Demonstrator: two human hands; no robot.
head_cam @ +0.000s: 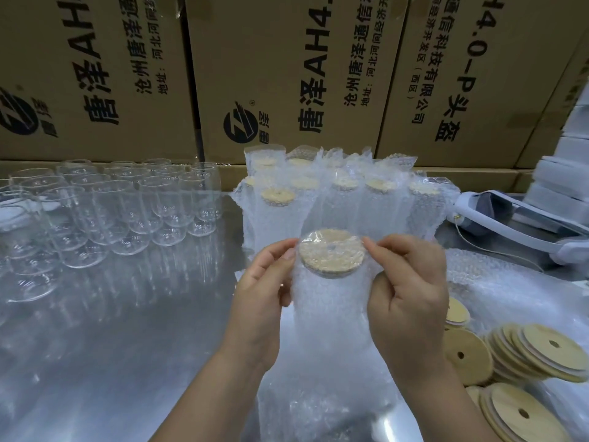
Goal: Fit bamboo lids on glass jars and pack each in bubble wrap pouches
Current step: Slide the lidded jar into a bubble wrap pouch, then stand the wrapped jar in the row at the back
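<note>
In the middle of the view I hold a lidded glass jar inside a bubble wrap pouch (328,311); its round bamboo lid (331,252) shows through the wrap at the top. My left hand (264,291) grips the pouch's left side and my right hand (408,291) grips its right side, fingers pinching near the lid. Behind it stand several packed jars in pouches (338,193). Several bare glass jars (127,205) stand at the left. Loose bamboo lids (541,352) lie at the lower right.
A metal table (127,346) carries everything. Brown cardboard boxes (287,74) form a wall at the back. A white device with a cable (516,218) lies at the right, beside stacked white boxes (564,173). More bubble wrap (497,275) lies right of my hands.
</note>
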